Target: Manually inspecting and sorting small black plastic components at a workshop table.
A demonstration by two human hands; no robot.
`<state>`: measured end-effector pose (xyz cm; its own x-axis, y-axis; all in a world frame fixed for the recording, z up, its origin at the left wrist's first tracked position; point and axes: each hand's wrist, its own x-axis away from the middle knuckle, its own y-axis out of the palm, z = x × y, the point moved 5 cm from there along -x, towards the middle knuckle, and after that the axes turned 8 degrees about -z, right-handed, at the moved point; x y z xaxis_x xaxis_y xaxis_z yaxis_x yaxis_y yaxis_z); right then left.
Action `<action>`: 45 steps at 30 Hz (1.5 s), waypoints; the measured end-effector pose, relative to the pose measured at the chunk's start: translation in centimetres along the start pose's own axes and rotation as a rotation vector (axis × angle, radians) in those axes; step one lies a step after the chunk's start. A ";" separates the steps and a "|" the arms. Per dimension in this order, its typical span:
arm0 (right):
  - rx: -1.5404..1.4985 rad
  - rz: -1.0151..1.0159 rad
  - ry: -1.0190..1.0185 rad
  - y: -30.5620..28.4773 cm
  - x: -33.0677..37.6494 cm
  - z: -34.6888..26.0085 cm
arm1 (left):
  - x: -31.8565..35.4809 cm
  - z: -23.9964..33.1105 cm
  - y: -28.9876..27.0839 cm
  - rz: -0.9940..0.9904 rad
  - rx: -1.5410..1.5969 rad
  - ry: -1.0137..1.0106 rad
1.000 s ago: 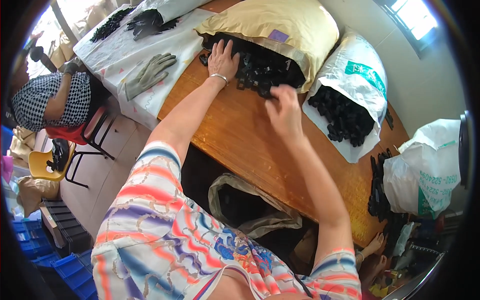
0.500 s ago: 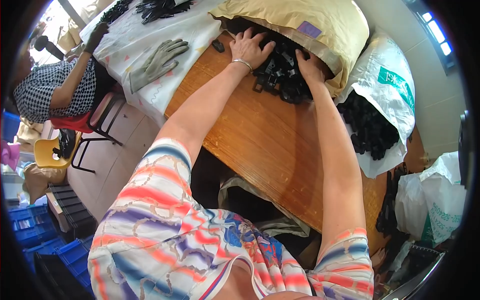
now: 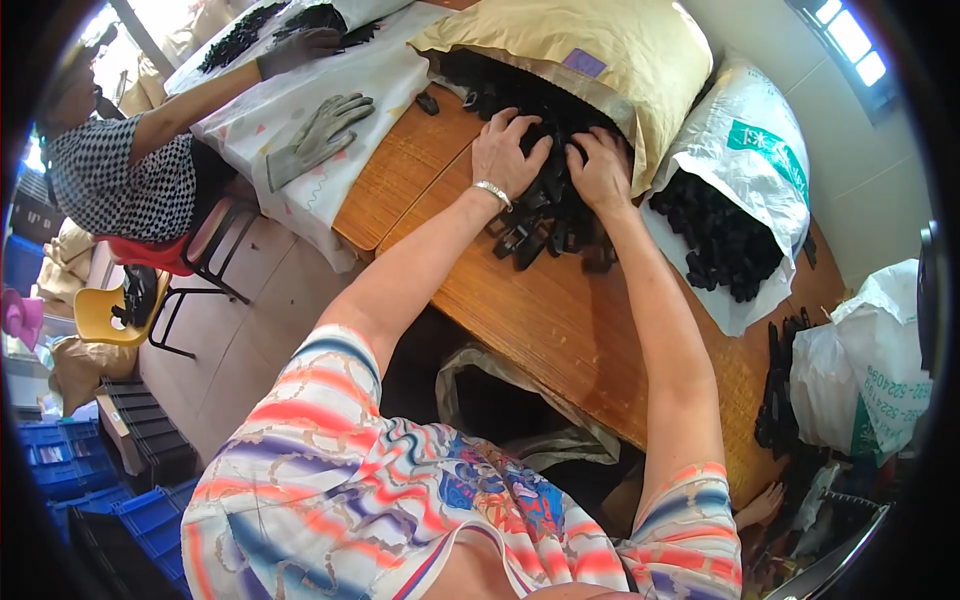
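Both hands, left hand (image 3: 508, 150) and right hand (image 3: 600, 168), rest on black plastic parts (image 3: 545, 215).

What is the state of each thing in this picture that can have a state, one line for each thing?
left hand: palm down, fingers spread on the black parts.
right hand: palm down on the same pile.
black parts: loose heap spilling from the sack onto the table.
tan sack: lying on its side, mouth open.
white bag: open, black parts inside.
grey glove: off, lying flat on the white cloth.
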<state>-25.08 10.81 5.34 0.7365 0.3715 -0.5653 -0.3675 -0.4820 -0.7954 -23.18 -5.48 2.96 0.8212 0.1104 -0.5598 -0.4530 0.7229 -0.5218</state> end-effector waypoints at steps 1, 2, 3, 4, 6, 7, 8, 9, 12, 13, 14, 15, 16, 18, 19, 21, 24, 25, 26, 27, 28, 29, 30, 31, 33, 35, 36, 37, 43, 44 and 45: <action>0.015 0.001 -0.026 -0.4 0.4 -0.5 | 0.3 0.2 0.0 -0.005 0.023 0.011; 0.039 -0.015 -0.053 -0.6 0.9 -1.1 | 0.6 0.3 0.1 -0.010 0.045 0.023; 0.040 -0.017 -0.061 -1.0 1.5 -1.4 | 1.0 0.7 0.1 -0.008 0.042 0.024; 0.041 -0.018 -0.069 -1.6 2.0 -1.7 | 1.2 1.1 0.0 -0.008 0.046 0.028; 0.057 -0.030 -0.105 -2.3 3.1 -1.9 | 1.6 1.7 0.2 -0.107 0.127 0.053; 0.068 -0.039 -0.130 -2.8 3.6 -2.1 | 1.9 2.3 0.1 -0.089 0.108 0.085; 0.074 -0.049 -0.163 -3.4 4.0 -2.3 | 2.2 2.6 0.0 -0.090 0.112 0.089; 0.078 -0.047 -0.161 -3.9 4.4 -2.4 | 2.4 2.9 0.0 -0.104 0.142 0.105; 0.008 -0.061 -0.239 -5.1 5.2 -2.8 | 2.8 3.5 -0.1 -0.155 0.174 0.129; 0.010 -0.059 -0.237 -5.5 5.5 -2.8 | 2.8 3.5 -0.1 -0.192 0.173 0.133; 0.016 -0.092 -0.237 -5.8 5.9 -2.8 | 2.8 3.5 -0.2 -0.193 0.174 0.136; 0.021 -0.125 -0.237 -6.1 6.3 -2.9 | 2.9 3.5 -0.1 -0.239 0.149 0.172; 0.010 -0.127 -0.239 -6.4 6.6 -2.9 | 3.0 3.6 0.0 -0.285 0.124 0.208; -0.016 -0.183 -0.195 -6.8 7.5 -2.2 | 3.3 4.0 0.1 -0.314 0.108 0.255; -0.042 -0.240 -0.152 -6.8 7.9 -1.6 | 3.5 4.3 0.2 -0.344 0.093 0.301; -0.057 -0.261 -0.073 -7.0 8.4 -1.0 | 3.3 4.5 0.2 -0.372 0.068 0.339; -0.094 -0.296 0.042 -7.4 8.0 -1.2 | 2.0 4.2 -0.8 -0.350 0.130 0.372; -0.115 -0.307 0.079 -7.5 7.7 -1.6 | 1.2 3.5 -1.5 -0.310 0.178 0.324; -0.120 -0.313 0.079 -7.3 6.9 -2.1 | 0.2 2.7 -2.2 -0.269 0.226 0.276; -0.194 -0.239 0.055 -7.3 5.7 -2.6 | -0.9 2.4 -3.5 -0.194 0.160 0.266; -0.270 -0.165 0.025 -6.9 4.3 -2.9 | -1.9 0.9 -3.9 -0.083 0.050 0.291; -0.222 -0.098 0.010 -5.9 3.0 -2.9 | -2.8 -0.5 -4.4 0.028 -0.063 0.314; -0.171 -0.031 -0.002 -4.8 1.6 -2.4 | -3.6 -2.2 -4.1 0.034 -0.128 0.275; -0.117 -0.011 0.051 -3.5 0.1 -1.5 | -4.3 -3.8 -3.8 0.053 -0.199 0.237; 0.231 0.080 0.274 -0.6 -2.1 1.2 | -5.5 -7.1 -3.0 0.020 -0.286 0.121; 0.125 -0.098 0.465 1.0 -5.1 2.8 | -6.2 -9.4 -3.6 0.026 -0.392 0.042; 0.017 -0.161 0.574 2.3 -6.2 3.4 | -6.7 -10.9 -4.0 -0.001 -0.368 -0.016; 0.097 -0.473 0.701 4.1 -7.2 4.8 | -7.2 -11.7 -4.4 0.019 -0.383 -0.025; 0.310 -0.308 0.322 9.6 -8.8 12.7 | -10.1 -10.5 -0.4 -0.004 -0.398 -0.123; 0.483 -0.377 0.285 9.9 -9.1 12.8 | -10.2 -9.9 0.3 -0.057 -0.425 -0.122; 0.648 -0.446 0.239 10.1 -9.6 12.2 | -10.3 -9.6 0.5 -0.060 -0.375 -0.125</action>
<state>-42.77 12.02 0.05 0.9651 0.2052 -0.1627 -0.2126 0.2518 -0.9441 -35.15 -12.79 2.30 0.8754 0.1747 -0.4507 -0.4793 0.4337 -0.7630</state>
